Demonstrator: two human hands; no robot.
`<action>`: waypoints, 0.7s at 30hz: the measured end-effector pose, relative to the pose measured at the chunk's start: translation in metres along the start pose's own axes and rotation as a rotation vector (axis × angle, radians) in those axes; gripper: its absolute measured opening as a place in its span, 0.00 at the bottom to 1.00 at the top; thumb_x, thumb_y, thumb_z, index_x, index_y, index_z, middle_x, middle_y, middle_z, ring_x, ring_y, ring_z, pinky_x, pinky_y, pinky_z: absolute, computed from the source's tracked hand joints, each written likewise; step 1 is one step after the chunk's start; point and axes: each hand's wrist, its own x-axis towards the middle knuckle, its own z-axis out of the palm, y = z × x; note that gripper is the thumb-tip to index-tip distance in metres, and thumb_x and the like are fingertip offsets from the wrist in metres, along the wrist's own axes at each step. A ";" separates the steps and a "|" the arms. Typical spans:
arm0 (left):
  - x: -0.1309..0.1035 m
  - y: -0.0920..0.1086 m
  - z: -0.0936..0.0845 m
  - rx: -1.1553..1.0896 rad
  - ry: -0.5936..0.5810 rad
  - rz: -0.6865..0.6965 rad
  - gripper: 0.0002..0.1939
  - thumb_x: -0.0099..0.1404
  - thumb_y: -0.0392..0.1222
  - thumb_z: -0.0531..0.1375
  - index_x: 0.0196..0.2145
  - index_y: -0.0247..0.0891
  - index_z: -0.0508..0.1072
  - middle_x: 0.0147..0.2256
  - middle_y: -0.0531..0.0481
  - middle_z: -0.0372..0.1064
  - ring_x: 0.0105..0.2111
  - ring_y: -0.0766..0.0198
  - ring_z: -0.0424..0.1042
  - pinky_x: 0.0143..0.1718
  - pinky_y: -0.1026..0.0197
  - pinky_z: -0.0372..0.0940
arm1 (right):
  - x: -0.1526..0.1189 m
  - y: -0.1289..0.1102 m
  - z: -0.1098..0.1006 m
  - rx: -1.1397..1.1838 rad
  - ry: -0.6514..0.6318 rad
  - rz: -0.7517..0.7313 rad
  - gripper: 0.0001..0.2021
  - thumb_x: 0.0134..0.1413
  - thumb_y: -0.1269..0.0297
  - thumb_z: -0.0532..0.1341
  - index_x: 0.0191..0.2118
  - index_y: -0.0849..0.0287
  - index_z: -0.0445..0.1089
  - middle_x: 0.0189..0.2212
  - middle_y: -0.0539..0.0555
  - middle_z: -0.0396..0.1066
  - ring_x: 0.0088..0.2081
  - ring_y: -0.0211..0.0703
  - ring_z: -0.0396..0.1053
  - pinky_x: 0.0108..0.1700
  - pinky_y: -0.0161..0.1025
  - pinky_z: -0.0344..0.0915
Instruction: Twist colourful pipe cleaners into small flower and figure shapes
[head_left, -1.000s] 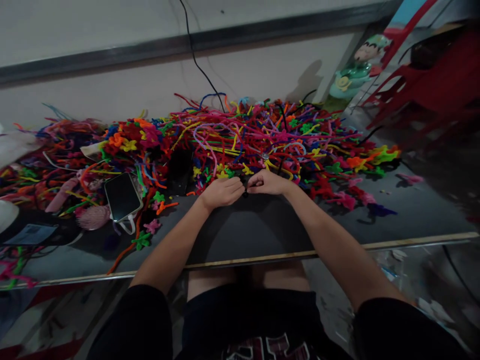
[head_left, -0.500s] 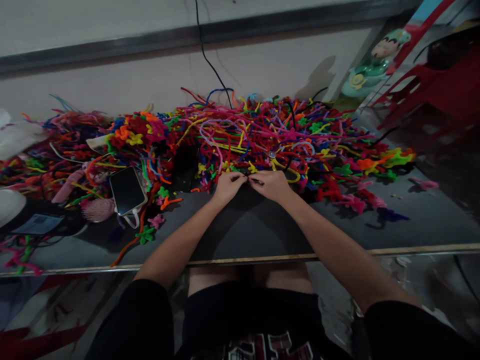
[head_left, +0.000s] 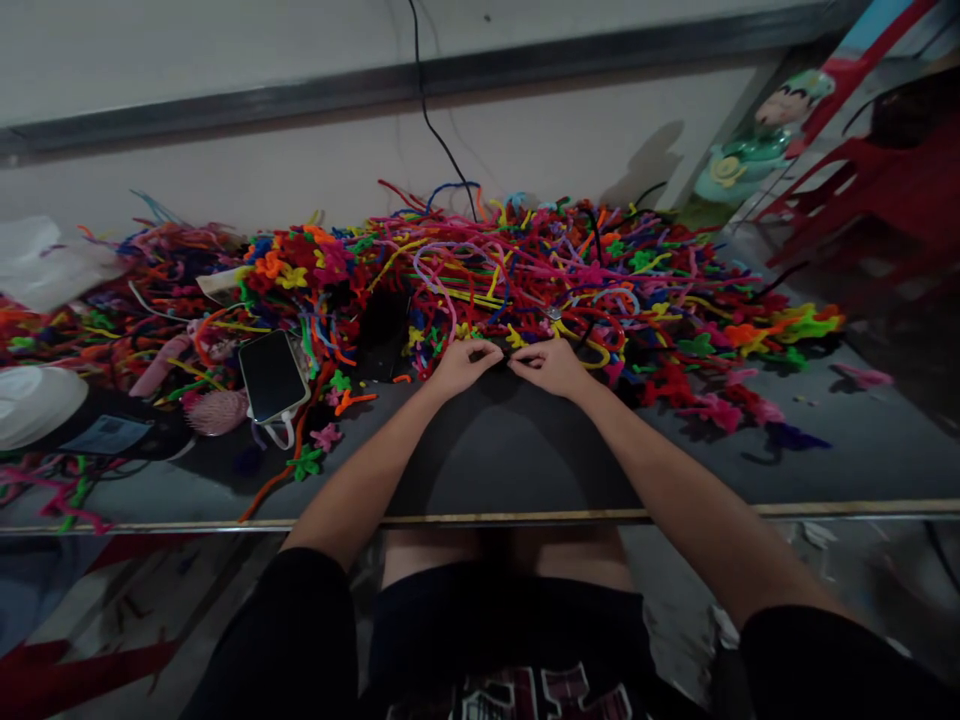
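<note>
My left hand (head_left: 466, 367) and my right hand (head_left: 550, 367) meet just above the dark table, thumbs and forefingers pinched towards each other. Between their fingertips is a small dark piece that looks like black pipe cleaner (head_left: 505, 362); its shape is hard to make out against the tabletop. Right behind the hands rises a heap of colourful pipe cleaners (head_left: 517, 255). Beyond my right hand, a yellow pipe cleaner loop (head_left: 598, 352) lies at the heap's front edge, close to a small shiny metal object (head_left: 553, 314).
To the left lie a phone (head_left: 274, 375) with a white cable, a pink bristly brush (head_left: 216, 411) and a black-and-white container (head_left: 112, 425). Red and pink pipe cleaner shapes (head_left: 712, 410) spread over the right side. A black cord (head_left: 424, 100) hangs down the wall behind.
My fingertips have drawn slightly apart, with the dark piece still between them. The whole view has shifted a little, so the table's things appear further right.
</note>
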 end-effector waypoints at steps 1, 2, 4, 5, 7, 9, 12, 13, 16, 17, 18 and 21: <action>0.000 0.000 0.000 -0.009 -0.010 -0.004 0.13 0.61 0.48 0.59 0.32 0.35 0.76 0.33 0.48 0.76 0.35 0.64 0.73 0.39 0.63 0.65 | 0.000 0.000 0.000 -0.001 -0.010 0.000 0.12 0.49 0.62 0.60 0.33 0.62 0.79 0.26 0.55 0.77 0.22 0.36 0.67 0.25 0.33 0.62; 0.000 -0.001 0.000 -0.015 -0.018 -0.005 0.13 0.61 0.47 0.59 0.32 0.34 0.76 0.33 0.47 0.76 0.35 0.64 0.73 0.39 0.63 0.65 | 0.000 0.001 0.000 -0.005 -0.019 0.000 0.12 0.49 0.62 0.60 0.33 0.62 0.79 0.26 0.55 0.77 0.23 0.36 0.67 0.25 0.34 0.61; 0.001 -0.001 -0.001 -0.015 -0.043 -0.005 0.12 0.61 0.46 0.59 0.33 0.34 0.76 0.34 0.47 0.75 0.36 0.64 0.72 0.40 0.62 0.65 | 0.001 0.002 0.001 -0.015 -0.035 -0.001 0.12 0.49 0.62 0.60 0.33 0.62 0.79 0.27 0.55 0.77 0.23 0.36 0.67 0.26 0.34 0.62; 0.001 -0.001 -0.002 -0.013 -0.061 -0.009 0.11 0.61 0.45 0.58 0.33 0.34 0.76 0.34 0.46 0.75 0.36 0.63 0.72 0.40 0.62 0.65 | 0.001 0.002 0.001 -0.022 -0.042 -0.005 0.12 0.49 0.61 0.60 0.33 0.62 0.79 0.27 0.55 0.77 0.24 0.37 0.67 0.27 0.34 0.62; 0.002 0.000 -0.004 -0.005 -0.110 -0.023 0.10 0.61 0.43 0.58 0.33 0.33 0.75 0.35 0.46 0.75 0.36 0.63 0.72 0.41 0.61 0.65 | 0.001 0.004 0.001 -0.041 -0.053 -0.012 0.12 0.49 0.61 0.60 0.33 0.61 0.79 0.27 0.55 0.77 0.23 0.37 0.67 0.27 0.35 0.62; 0.003 0.003 -0.005 0.022 -0.152 -0.035 0.09 0.62 0.41 0.57 0.34 0.33 0.75 0.35 0.46 0.74 0.37 0.64 0.72 0.42 0.61 0.65 | 0.001 0.005 0.001 -0.054 -0.068 -0.010 0.12 0.49 0.60 0.60 0.32 0.61 0.78 0.26 0.55 0.77 0.22 0.36 0.66 0.27 0.35 0.62; 0.002 0.007 -0.005 0.102 -0.160 0.001 0.09 0.63 0.38 0.54 0.34 0.34 0.73 0.35 0.47 0.74 0.37 0.64 0.71 0.43 0.61 0.65 | 0.002 0.006 0.002 -0.007 -0.118 -0.001 0.13 0.50 0.58 0.61 0.33 0.62 0.78 0.25 0.54 0.76 0.22 0.35 0.64 0.26 0.34 0.60; 0.002 0.007 -0.005 0.126 -0.150 0.026 0.08 0.64 0.37 0.54 0.34 0.34 0.73 0.35 0.47 0.73 0.37 0.64 0.71 0.43 0.61 0.64 | 0.002 0.005 0.002 0.027 -0.138 0.000 0.14 0.50 0.57 0.61 0.33 0.63 0.78 0.25 0.55 0.75 0.22 0.35 0.64 0.26 0.34 0.59; 0.000 0.009 -0.002 0.160 -0.103 0.095 0.08 0.64 0.37 0.53 0.34 0.35 0.72 0.36 0.47 0.72 0.38 0.65 0.70 0.44 0.61 0.63 | 0.002 0.002 0.001 0.119 -0.174 0.005 0.15 0.50 0.57 0.61 0.33 0.64 0.77 0.25 0.55 0.74 0.22 0.33 0.62 0.25 0.34 0.57; 0.000 0.009 -0.002 0.162 -0.084 0.105 0.08 0.64 0.38 0.54 0.33 0.35 0.72 0.36 0.47 0.72 0.37 0.65 0.70 0.43 0.61 0.63 | 0.002 0.000 0.000 0.138 -0.174 0.013 0.15 0.49 0.56 0.61 0.33 0.65 0.77 0.24 0.54 0.73 0.21 0.33 0.61 0.25 0.34 0.56; 0.000 0.008 -0.001 0.160 -0.068 0.104 0.08 0.63 0.39 0.54 0.33 0.35 0.72 0.35 0.47 0.72 0.37 0.65 0.69 0.43 0.61 0.63 | 0.002 -0.001 0.000 0.151 -0.166 0.025 0.16 0.49 0.56 0.61 0.32 0.66 0.76 0.24 0.54 0.72 0.21 0.33 0.60 0.25 0.34 0.56; 0.000 0.006 -0.001 0.101 -0.056 0.041 0.10 0.63 0.43 0.55 0.32 0.34 0.72 0.33 0.48 0.72 0.35 0.65 0.69 0.40 0.62 0.63 | 0.002 -0.003 -0.001 0.170 -0.138 0.062 0.17 0.48 0.55 0.61 0.32 0.67 0.76 0.23 0.54 0.71 0.21 0.32 0.58 0.25 0.34 0.55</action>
